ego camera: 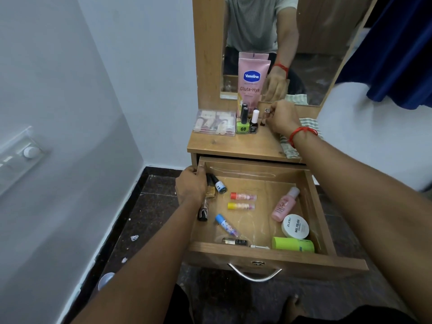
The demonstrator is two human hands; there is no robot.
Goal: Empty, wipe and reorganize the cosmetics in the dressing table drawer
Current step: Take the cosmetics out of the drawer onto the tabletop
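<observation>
Right hand (281, 118) grip pinched on small dark-red bottle (263, 119), standing it beside upright polishes on desk (233, 146); left hand (190, 185) steadies open wooden drawer's (278, 259) far-left corner.

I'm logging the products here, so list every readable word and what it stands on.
"Vaseline" and "Gluta-Hya": tall pink tube on the tabletop; the smaller print below is blurred.
"zudio" and "NAIL POLISH": round white jar in the open wooden drawer; its finer print is unreadable.
Other labels: too small to read.
</observation>
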